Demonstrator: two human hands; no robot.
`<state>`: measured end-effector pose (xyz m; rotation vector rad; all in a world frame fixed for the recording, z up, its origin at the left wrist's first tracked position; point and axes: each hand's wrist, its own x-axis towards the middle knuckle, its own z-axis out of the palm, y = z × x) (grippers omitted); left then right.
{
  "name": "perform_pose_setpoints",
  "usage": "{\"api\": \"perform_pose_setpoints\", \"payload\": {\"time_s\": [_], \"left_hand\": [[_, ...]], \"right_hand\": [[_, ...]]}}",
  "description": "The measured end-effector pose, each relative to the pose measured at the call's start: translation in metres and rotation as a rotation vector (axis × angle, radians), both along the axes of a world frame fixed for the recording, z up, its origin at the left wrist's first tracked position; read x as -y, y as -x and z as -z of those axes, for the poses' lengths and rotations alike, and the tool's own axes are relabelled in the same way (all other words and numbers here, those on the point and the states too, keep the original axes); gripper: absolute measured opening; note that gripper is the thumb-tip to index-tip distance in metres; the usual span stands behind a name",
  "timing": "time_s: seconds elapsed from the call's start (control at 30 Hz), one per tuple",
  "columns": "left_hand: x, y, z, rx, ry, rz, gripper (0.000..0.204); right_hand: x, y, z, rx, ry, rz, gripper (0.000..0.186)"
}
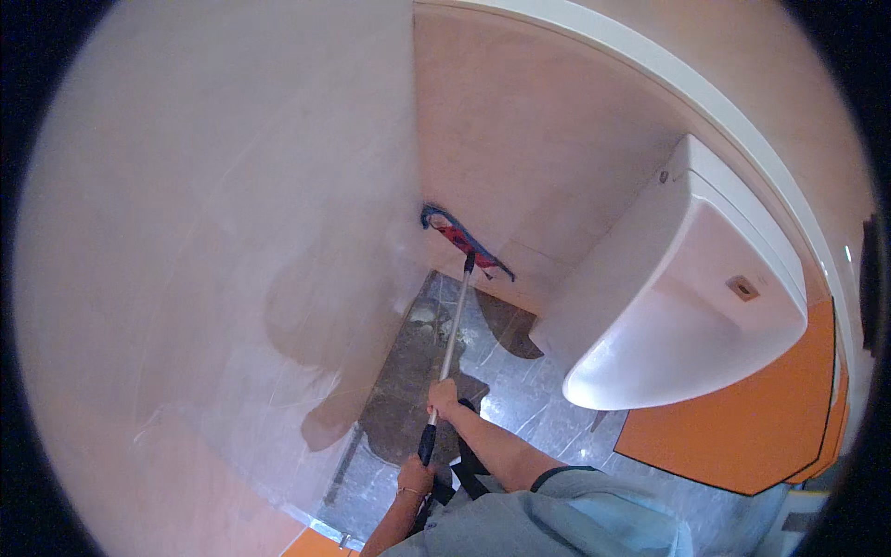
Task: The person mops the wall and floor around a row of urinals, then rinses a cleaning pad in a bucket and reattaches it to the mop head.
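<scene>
I grip a long silver mop pole with two hands, my right hand higher up it and my left hand below, near its black grip. At the far end, a flat red and blue mop head is tilted against the pink back wall, low down near the corner. Beneath the pole is a grey marble-look floor with dark shadows on it.
A white wall-hung urinal juts from the back wall on the right, with orange panels beside and below it. A pale wall fills the left side. A white curved edge runs across the top.
</scene>
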<state>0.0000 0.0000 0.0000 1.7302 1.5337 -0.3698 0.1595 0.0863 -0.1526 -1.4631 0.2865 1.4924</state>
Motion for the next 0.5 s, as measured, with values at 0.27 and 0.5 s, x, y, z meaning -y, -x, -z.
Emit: {"api": "perform_pose_setpoints", "payload": {"time_s": [0.27,0.5], "left_hand": [[-0.010,-0.093,-0.043,-0.121,-0.007,0.012,0.039],[0.127,-0.011,-0.048,-0.023,-0.164,0.008,0.037]], "right_hand": [[-0.027,-0.101,-0.041,0.195,0.101,-0.100,0.021],[0.094,-0.033,-0.139,0.383,0.049,-0.021,0.024]]}}
